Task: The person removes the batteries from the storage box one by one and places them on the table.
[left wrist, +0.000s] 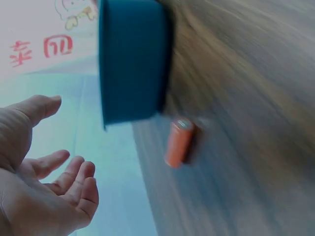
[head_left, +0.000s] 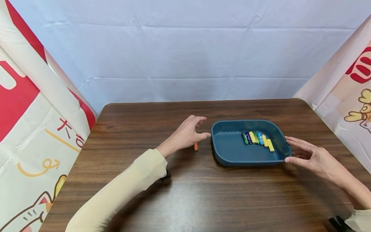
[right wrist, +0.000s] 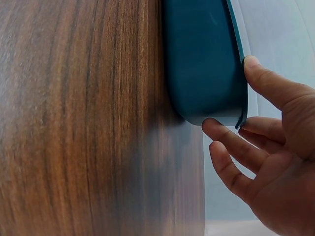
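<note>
Wood-grain tabletop fills the near ground, bare between the two cream sleeves. On it, the right hand rests at the near right corner of the teal tray: thumb against the rim, fingers straight and loosely spread along the outer wall, steadying without gripping. Best to hold it there with light, even pressure so the tray cannot skate when something drops in.

Across the tray, the left hand hovers with its fingers relaxed and half open, holding nothing, the thumb nearly touching the tray's left wall. Just under it, on the wood beside that wall, lies the orange battery, apart from the tray and not yet touched. A round cell rolls easily, so I judge the sound approach is to come down over its middle and pinch across the barrel with thumb and forefinger, not to push at one end.

Farther in, a row of batteries, green, blue and yellow, lies side by side toward the tray's right half; the left half of the floor offers room for setting another down gently.
</note>
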Tool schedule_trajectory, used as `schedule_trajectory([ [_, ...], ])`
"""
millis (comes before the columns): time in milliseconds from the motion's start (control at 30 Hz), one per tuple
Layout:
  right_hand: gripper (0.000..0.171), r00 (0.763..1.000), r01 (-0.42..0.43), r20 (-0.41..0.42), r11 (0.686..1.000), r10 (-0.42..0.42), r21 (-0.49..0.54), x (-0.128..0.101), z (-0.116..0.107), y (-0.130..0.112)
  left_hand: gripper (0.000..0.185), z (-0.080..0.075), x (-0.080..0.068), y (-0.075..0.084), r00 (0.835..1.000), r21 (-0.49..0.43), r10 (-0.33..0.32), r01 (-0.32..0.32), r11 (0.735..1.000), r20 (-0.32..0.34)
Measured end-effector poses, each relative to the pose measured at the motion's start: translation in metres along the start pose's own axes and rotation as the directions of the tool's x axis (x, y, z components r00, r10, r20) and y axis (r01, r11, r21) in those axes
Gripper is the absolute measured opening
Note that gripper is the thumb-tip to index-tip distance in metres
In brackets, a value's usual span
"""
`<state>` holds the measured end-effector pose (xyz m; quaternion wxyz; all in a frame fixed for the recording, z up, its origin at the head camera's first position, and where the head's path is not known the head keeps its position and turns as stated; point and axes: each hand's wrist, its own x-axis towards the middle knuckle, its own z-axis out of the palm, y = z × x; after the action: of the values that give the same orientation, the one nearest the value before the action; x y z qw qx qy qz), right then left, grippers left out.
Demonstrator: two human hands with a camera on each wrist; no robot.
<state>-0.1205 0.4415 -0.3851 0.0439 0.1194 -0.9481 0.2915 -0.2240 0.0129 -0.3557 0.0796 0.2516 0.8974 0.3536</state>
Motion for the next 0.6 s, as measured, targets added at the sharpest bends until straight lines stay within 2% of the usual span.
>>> schedule_trajectory([
  [133,0.071,1.0,0.005,-0.009,1.0,-0.005,0.004,-0.001,0.0,0.001,0.065,0.003,0.006,0.021,0.999,-0.018,0.05,-0.05,0.999,0.013],
  [300,0.071,0.999,0.024,-0.027,1.0,-0.023,0.018,0.0,0.0,0.002,0.063,0.016,0.017,0.041,0.995,-0.028,0.089,-0.087,0.996,0.04],
  [600,0.07,0.999,0.039,-0.038,0.999,-0.037,0.038,-0.001,0.0,0.004,0.062,0.05,0.047,0.056,0.989,-0.053,0.087,-0.081,0.995,0.122],
])
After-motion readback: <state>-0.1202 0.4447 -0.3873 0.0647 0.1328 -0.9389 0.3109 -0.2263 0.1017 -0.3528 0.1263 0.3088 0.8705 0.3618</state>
